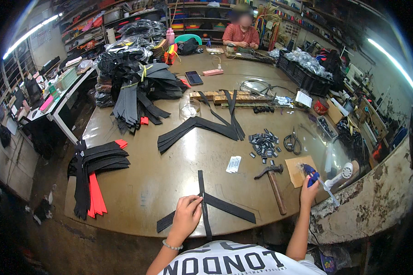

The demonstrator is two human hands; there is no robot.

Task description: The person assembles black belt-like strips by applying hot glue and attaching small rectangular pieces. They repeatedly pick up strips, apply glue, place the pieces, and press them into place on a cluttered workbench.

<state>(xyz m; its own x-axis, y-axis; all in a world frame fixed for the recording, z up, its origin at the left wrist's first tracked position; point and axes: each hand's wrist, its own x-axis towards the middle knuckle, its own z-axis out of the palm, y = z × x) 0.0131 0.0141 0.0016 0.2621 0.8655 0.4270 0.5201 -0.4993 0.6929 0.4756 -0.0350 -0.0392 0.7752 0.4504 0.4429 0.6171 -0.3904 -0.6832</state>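
Lying on the brown worktop, a wide bent black strap was crossed by a narrow black strap; the left hand pinched their crossing, and the right hand was clamped around a blue glue gun.

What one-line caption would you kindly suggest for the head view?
Left hand touching black straps on the table, right hand holding a blue glue gun by brown cardboard.

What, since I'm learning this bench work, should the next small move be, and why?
Probably bring the blue glue gun to the black straps: the right hand holds it over the cardboard, away from them, while the left hand holds them where they cross.
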